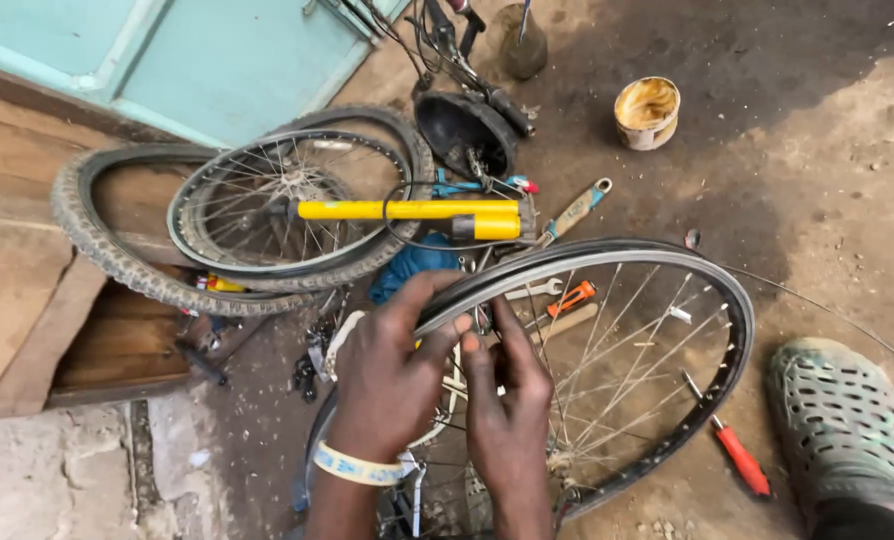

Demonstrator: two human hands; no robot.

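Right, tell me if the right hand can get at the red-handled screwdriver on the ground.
Probably yes. The right hand is busy pinching at the wheel rim, but the red-handled screwdriver lies uncovered on the dirt just outside the rim, beside the grey shoe, with nothing on top of it.

i see a spoked bicycle wheel rim (667, 270), silver spokes, dark rim strip, no tyre, tilted over the dirt, its upper-left edge pinched at the valve spot.

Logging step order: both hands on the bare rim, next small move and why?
Probably slide the right hand along the wheel rim. Both hands pinch one spot, the left hand gripping the edge, and the rest of the rim is untouched.
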